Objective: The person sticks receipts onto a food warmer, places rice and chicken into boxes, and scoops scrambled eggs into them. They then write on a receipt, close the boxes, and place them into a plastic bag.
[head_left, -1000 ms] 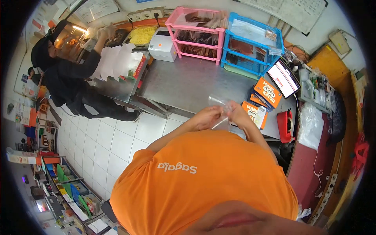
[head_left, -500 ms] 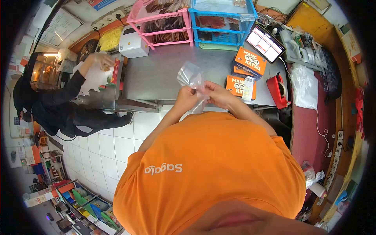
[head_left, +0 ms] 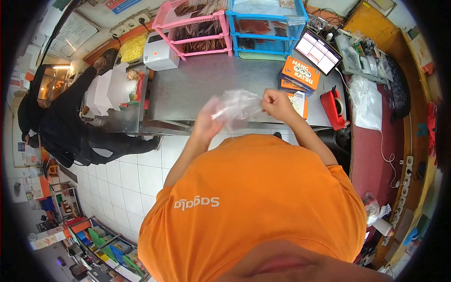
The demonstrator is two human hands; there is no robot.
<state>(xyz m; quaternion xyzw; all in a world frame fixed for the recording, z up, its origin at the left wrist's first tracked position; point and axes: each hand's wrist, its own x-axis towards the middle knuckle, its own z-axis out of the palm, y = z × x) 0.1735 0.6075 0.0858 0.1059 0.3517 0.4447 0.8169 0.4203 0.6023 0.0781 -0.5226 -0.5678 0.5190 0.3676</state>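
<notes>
A clear plastic bag (head_left: 237, 107) is spread between my two hands, above the front edge of the metal table (head_left: 202, 84). My right hand (head_left: 277, 104) pinches the bag's right edge, fingers closed. On the bag's other side is my left hand (head_left: 206, 123), blurred, with its fingers partly covered by the crinkled plastic; I cannot tell how they are bent. Orange boxes (head_left: 299, 75) printed "Mang Katsu" stand just beyond my right hand. A paper slip (head_left: 299, 101) lies on the nearest one.
Pink trays (head_left: 199, 30) and blue trays (head_left: 268, 42) hold packets at the back, beside a white printer (head_left: 160, 52). A red tape dispenser (head_left: 334, 109) and a tablet (head_left: 318, 50) stand right. At left, a person in black (head_left: 66, 117) reaches past an open white box (head_left: 108, 91).
My hands have moved apart, the left one outward and the right one up and right, and the bag is now spread wider. The other person's arm has moved back from the white box.
</notes>
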